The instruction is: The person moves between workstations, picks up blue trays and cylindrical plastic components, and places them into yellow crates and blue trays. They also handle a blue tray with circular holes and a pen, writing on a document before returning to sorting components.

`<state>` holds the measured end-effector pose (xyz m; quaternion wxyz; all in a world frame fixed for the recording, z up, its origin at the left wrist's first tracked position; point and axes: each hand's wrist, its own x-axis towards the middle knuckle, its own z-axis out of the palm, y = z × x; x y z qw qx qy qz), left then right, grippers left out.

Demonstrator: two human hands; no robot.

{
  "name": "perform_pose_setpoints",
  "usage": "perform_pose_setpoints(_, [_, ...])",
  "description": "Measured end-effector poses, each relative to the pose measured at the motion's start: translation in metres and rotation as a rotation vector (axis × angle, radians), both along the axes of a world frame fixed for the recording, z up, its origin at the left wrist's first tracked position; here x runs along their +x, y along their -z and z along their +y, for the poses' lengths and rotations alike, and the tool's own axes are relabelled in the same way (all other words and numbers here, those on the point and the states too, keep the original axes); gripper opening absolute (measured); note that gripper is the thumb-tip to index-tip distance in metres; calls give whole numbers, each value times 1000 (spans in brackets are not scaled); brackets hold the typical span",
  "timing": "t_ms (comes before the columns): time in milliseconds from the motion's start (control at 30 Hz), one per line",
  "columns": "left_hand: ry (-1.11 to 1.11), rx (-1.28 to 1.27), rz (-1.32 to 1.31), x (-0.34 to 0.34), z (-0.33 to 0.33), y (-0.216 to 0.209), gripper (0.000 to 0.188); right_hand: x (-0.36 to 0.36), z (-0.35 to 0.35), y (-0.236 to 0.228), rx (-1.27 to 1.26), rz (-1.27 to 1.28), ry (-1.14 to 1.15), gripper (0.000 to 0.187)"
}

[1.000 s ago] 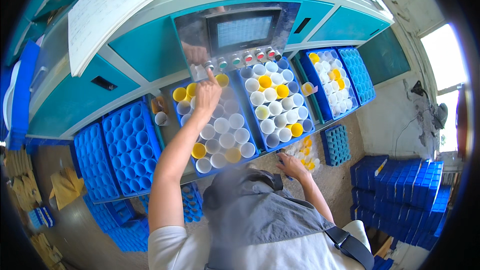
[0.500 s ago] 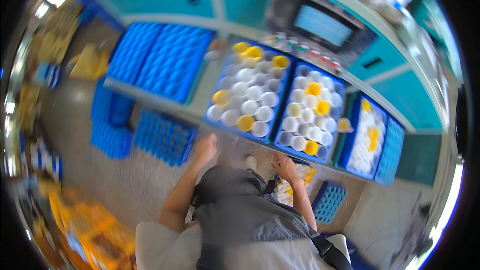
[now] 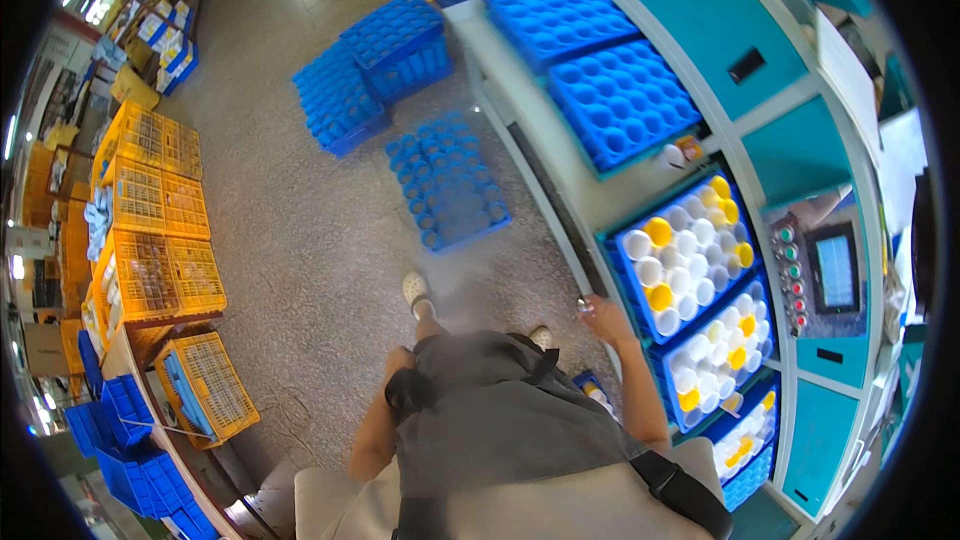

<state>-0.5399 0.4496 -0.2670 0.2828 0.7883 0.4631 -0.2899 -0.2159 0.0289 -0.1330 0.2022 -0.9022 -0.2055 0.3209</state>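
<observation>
My right hand [image 3: 606,321] is closed by the front edge of the long workbench [image 3: 548,212], with a small shiny thing [image 3: 584,305] at its fingertips, too small to name. Just beyond it stands a blue tray [image 3: 655,335] packed with white and yellow open-topped cylinders [image 3: 686,265]. A second filled tray of cylinders [image 3: 722,355] sits beside that one, nearer to me. My left hand [image 3: 399,360] hangs low against my dark apron [image 3: 500,410], and its fingers are mostly hidden.
Blue trays with round pockets [image 3: 620,105] lie on the bench's far end. Another pocketed tray [image 3: 448,185] rests on the floor, near stacked trays [image 3: 345,90]. Yellow crates [image 3: 165,275] line the left. A teal machine with a button panel [image 3: 815,275] backs the bench.
My view has swung to the left, so the bench now runs down the right side. The right hand has come up to the bench edge; the left has dropped to my apron.
</observation>
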Motion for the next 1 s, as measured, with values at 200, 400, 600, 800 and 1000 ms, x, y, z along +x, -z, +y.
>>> perform_pose_setpoints(200, [-182,-304,-290,-95,179,34,24,20,154,92,-84,2,96,43])
perform_pose_setpoints(400, [-730,-353,-208,-137,346,78,18,-29,228,124,-148,265,113,43])
perform_pose_setpoints(600, [-749,-282,-447,-14,440,22,23,-25,212,160,-361,456,170,48])
perform_pose_setpoints(800, [-408,-207,-361,133,448,-4,32,24,248,274,-304,138,290,39])
perform_pose_setpoints(1000, [44,-85,-366,301,500,119,40,58,327,415,-86,154,1038,33])
